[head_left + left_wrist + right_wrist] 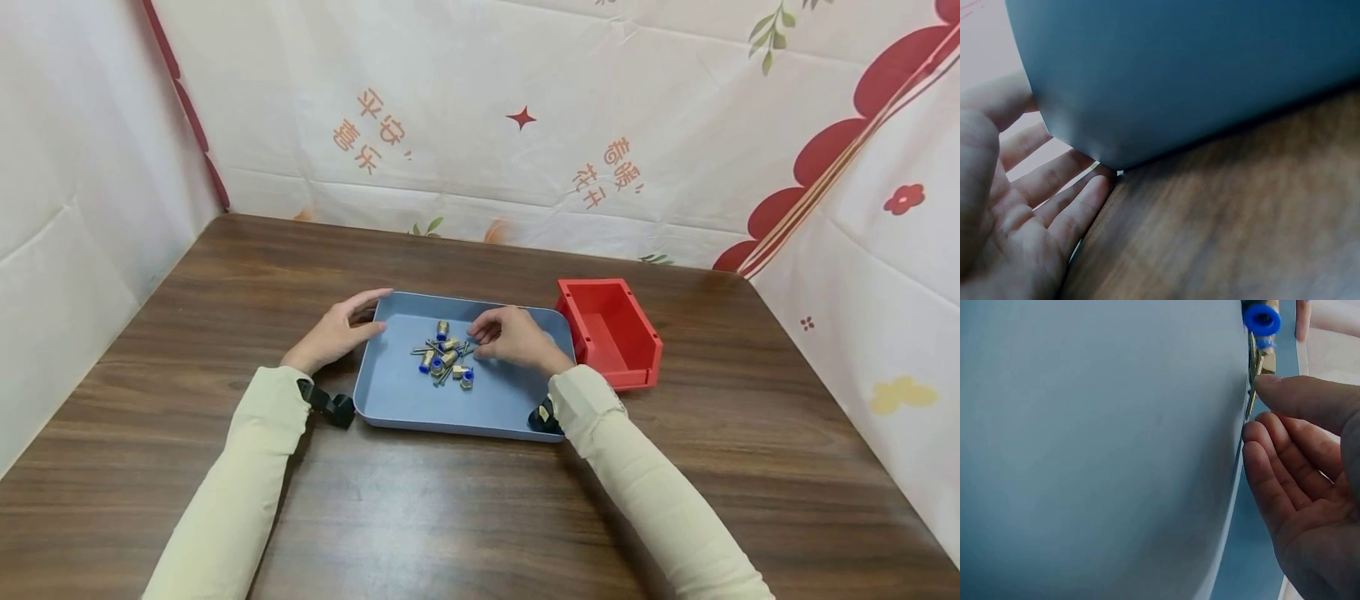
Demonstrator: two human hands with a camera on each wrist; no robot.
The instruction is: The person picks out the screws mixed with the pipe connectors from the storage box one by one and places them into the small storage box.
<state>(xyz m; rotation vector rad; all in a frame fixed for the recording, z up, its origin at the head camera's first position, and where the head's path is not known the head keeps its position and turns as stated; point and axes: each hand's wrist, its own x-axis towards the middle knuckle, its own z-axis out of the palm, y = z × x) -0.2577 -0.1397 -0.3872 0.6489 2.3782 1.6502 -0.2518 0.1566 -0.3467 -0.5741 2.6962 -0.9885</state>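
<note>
A blue-grey tray (pixel 405 404) carries a small pile of brass fittings (pixel 449 357) with blue collars and several thin screws (pixel 444 377). My left hand (pixel 332 335) rests against the tray's left side near the far corner, thumb at the rim and fingers stretched along the outside. In the left wrist view those fingers (pixel 1088 200) touch the tray wall. Over the tray, my right hand (pixel 516 340) reaches to the right edge of the pile, fingers loosely bent. The right wrist view shows the thumb beside a screw (pixel 1251 397), a gap separating thumb from fingers.
Right of the tray stands a red open-front bin (pixel 600 333), close against the tray's far right corner. Both stand on a brown wooden table (pixel 420 508). Printed white cloth (pixel 465 108) hangs behind the table and along its sides.
</note>
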